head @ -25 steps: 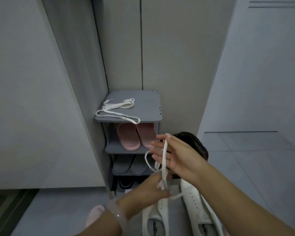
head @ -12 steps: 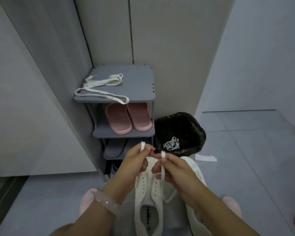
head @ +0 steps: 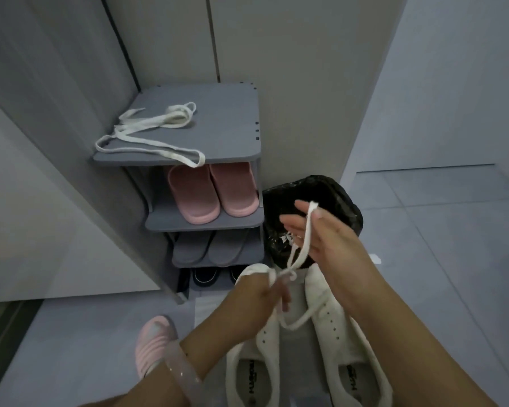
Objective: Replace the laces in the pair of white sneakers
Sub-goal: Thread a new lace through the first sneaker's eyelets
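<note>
Your left hand (head: 259, 292) is pinching the white lace (head: 301, 245) above the two white sneakers (head: 329, 333) on the floor. Your right hand (head: 323, 239) is holding its upper end, fingers loosely spread, thumb pressing the lace.

Lighting was dim, cool and grey overall. Soft shadow lay under the shelf rack (head: 188, 154) at 10 o'clock. Wide-angle bending showed at the edges; slight blur softened the hands.

Home entryway: shoe rack (head: 227, 136), slippers (head: 212, 192).
</note>
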`<state>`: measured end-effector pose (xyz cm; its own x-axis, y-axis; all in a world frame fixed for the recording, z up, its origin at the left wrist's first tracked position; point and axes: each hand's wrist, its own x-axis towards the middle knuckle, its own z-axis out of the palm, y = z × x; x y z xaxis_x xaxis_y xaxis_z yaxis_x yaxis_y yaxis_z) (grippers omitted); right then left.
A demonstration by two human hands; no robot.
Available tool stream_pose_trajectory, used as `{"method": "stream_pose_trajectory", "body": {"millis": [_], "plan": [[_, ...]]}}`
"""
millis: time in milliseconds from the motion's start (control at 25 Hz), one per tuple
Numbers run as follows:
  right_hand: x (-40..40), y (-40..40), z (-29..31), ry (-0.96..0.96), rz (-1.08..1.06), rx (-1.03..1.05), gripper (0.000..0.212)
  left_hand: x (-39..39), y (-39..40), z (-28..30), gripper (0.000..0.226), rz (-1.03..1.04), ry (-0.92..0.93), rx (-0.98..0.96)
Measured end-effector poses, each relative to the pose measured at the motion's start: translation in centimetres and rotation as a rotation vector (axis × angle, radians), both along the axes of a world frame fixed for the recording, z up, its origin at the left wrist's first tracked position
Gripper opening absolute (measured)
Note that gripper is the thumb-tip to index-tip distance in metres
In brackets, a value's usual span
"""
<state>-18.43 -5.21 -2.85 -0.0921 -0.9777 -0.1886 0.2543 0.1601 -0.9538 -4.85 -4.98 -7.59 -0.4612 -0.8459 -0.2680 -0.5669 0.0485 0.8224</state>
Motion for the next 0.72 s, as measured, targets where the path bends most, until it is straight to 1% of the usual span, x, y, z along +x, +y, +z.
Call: {"method": "stream_pose_trajectory", "body": {"millis": [40, 120, 160, 200, 240, 280, 320, 360, 400, 440, 480, 520, 560, 640, 680, 720], "plan": [[0.2, -0.1, 0.0, 0.105, 0.054, 0.035, 0.035, 0.2, -0.6, 0.6, 0.048, 0.102, 0.121, 0.064], [1.9, 0.3, -0.5, 0.143, 0.287, -0.011, 0.038, 0.7, -1.7, 2.3, 0.042, 0.329, 0.428, 0.279], [2.9, 0.7, -1.1, 0.164, 0.395, -0.036, 0.036, 1.1, -2.3, 2.9, 0.040, 0.408, 0.562, 0.362], [3.6, 1.2, -1.7, 0.161, 0.459, -0.011, 0.030, 1.6, -2.9, 3.4, 0.041, 0.472, 0.650, 0.383], [3.7, 1.5, -2.5, 0.175, 0.502, 0.038, 0.022, 2.3, -3.6, 3.6, 0.042, 0.542, 0.727, 0.363], [3.3, 1.7, -3.2, 0.277, 0.546, 0.091, 0.015, 3.3, -4.3, 3.8, 0.043, 0.621, 0.791, 0.301], [2.9, 1.6, -3.6, 0.445, 0.610, 0.125, 0.009, 4.6, -5.0, 4.0, 0.043, 0.706, 0.833, 0.211], [2.3, 1.7, -4.0, 0.608, 0.697, 0.158, 0.010, 6.0, -5.7, 4.0, 0.043, 0.781, 0.853, 0.105], [1.8, 1.7, -4.2, 0.709, 0.764, 0.185, 0.016, 7.3, -6.4, 3.9, 0.043, 0.851, 0.862, 0.016], [1.5, 1.7, -4.0, 0.743, 0.785, 0.211, 0.021, 8.3, -6.9, 3.8, 0.042, 0.906, 0.855, -0.037], [1.4, 1.7, -3.9, 0.735, 0.761, 0.232, 0.024, 8.8, -7.1, 3.7, 0.040, 0.943, 0.826, -0.034], [1.4, 1.6, -3.6, 0.673, 0.693, 0.261, 0.028, 8.8, -7.0, 3.5, 0.038, 0.963, 0.741, 0.011], [1.6, 1.4, -3.3, 0.552, 0.582, 0.298, 0.030, 8.3, -6.7, 3.1, 0.038, 0.950, 0.604, 0.084], [1.8, 0.9, -3.0, 0.183, 0.317, 0.336, 0.031, 6.5, -4.9, 2.3, 0.039, 0.770, 0.259, 0.230], [1.8, 0.7, -3.0, 0.016, 0.213, 0.333, 0.030, 5.5, -3.9, 2.1, 0.036, 0.652, 0.141, 0.263], [1.8, 0.5, -3.0, -0.099, 0.140, 0.330, 0.029, 4.9, -3.0, 1.8, 0.030, 0.556, 0.081, 0.268]]}}
